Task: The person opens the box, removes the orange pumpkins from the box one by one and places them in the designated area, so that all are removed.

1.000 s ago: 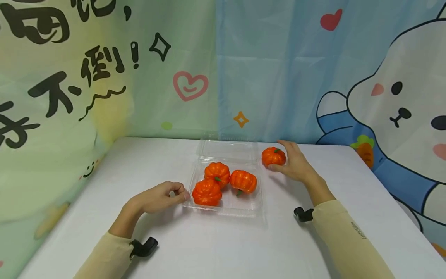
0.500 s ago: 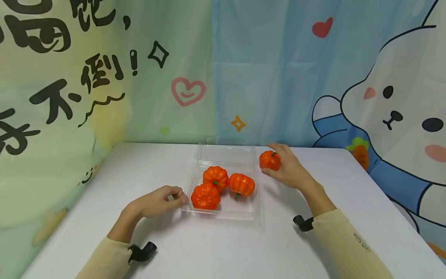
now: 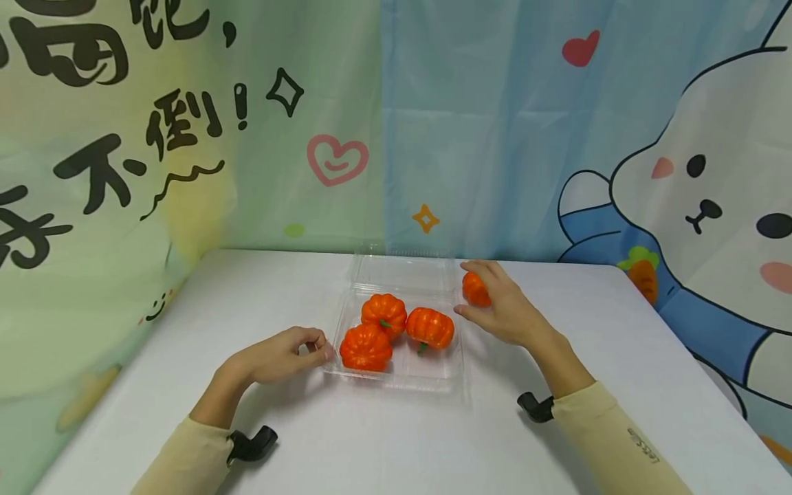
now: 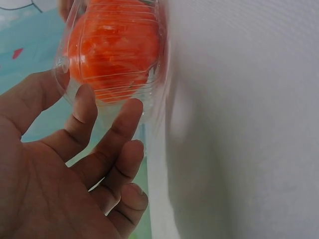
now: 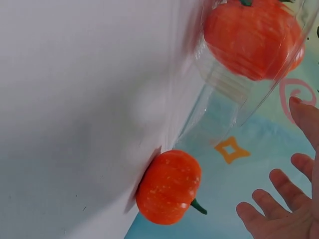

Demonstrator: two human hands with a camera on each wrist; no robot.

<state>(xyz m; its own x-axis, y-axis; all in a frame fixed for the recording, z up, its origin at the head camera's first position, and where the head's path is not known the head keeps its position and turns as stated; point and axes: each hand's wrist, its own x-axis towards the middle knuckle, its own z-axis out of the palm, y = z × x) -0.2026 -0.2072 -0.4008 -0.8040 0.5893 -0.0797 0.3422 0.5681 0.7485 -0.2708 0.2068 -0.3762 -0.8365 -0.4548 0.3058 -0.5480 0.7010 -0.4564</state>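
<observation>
An open clear plastic clamshell box point(image 3: 427, 381) holds three small orange pumpkins, one at the back point(image 3: 383, 313), one at front left point(image 3: 365, 348) and one at right point(image 3: 430, 328). My left hand point(image 3: 286, 354) pinches the box's front left corner between thumb and index finger; its other fingers are loosely bent in the left wrist view. Another orange pumpkin point(image 5: 168, 186) with a green stem sits on the table right of the box. My right hand point(image 3: 504, 306), fingers spread, partly hides it in the head view; the right wrist view shows a gap between them.
The box's lid point(image 3: 405, 271) lies folded back toward the far table edge. A white cloth covers the table point(image 3: 396, 447). Behind it hangs a printed curtain point(image 3: 458, 124) with a cartoon bear. Black wrist cameras point(image 3: 254, 443) stick out from both sleeves.
My right hand has shifted left, from around the loose pumpkin to in front of it, nearer the box. The pumpkin stays in place. My left hand keeps its hold on the box corner.
</observation>
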